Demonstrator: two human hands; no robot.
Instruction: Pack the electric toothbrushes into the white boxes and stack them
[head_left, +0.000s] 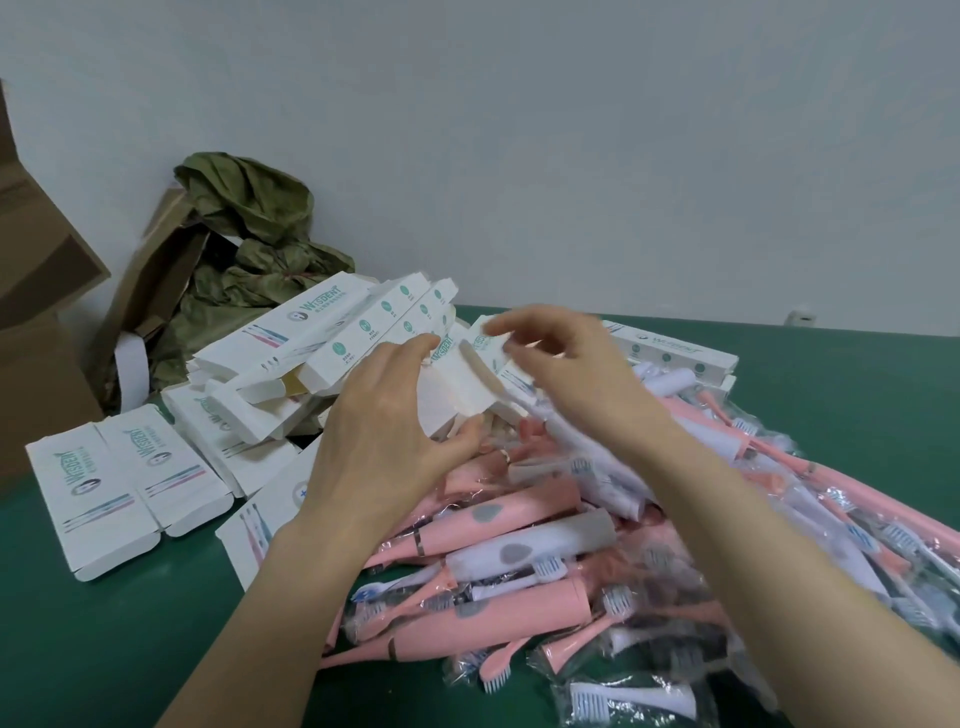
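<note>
Where the wrapped toothbrushes (519, 571) lie heaped on the green table (130, 649) nearest you, your left grip (384, 421) clasps an open white box (452, 382) above them; your right grip (571, 364) pinches its flap. Further back and left, more white boxes (311, 332) lie piled.

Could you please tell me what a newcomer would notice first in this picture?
A heap of pink and white plastic-wrapped electric toothbrushes covers the lower right of the green table. At centre, the left hand and right hand hold an open white cardboard box; more white printed boxes pile up behind, left.
</note>
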